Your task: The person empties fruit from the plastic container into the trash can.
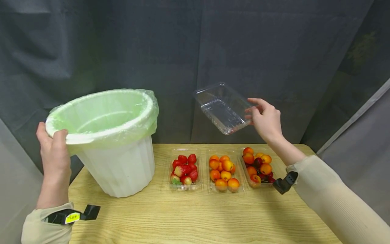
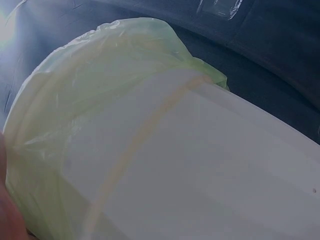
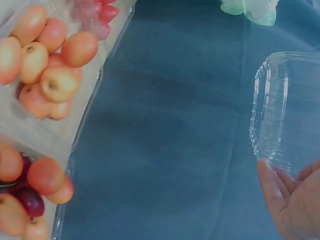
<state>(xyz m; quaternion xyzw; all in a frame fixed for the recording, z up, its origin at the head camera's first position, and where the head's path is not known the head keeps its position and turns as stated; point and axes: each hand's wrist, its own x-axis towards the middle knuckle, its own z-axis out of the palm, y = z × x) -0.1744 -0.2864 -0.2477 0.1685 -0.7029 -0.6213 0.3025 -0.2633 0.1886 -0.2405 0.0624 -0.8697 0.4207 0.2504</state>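
My left hand [image 1: 56, 154] grips the near left rim of a white trash bin [image 1: 122, 169], its thumb over the edge. A pale green bag [image 1: 106, 112] lines the bin and folds over its rim. The bin leans toward me at the table's left. In the air above the table's back edge, my right hand [image 1: 266, 118] pinches a clear plastic container [image 1: 223, 108] by its right end. The container is tilted and holds nothing visible. In the right wrist view its ridged side [image 3: 270, 110] shows beyond the fingers.
Along the back of the wooden table [image 1: 189, 217] stand three clear containers: one of strawberries [image 1: 184, 169], one of small orange-yellow fruits [image 1: 223, 171], and one mixing such fruits with dark cherries [image 1: 258, 166]. A dark cloth [image 1: 170, 67] hangs behind.
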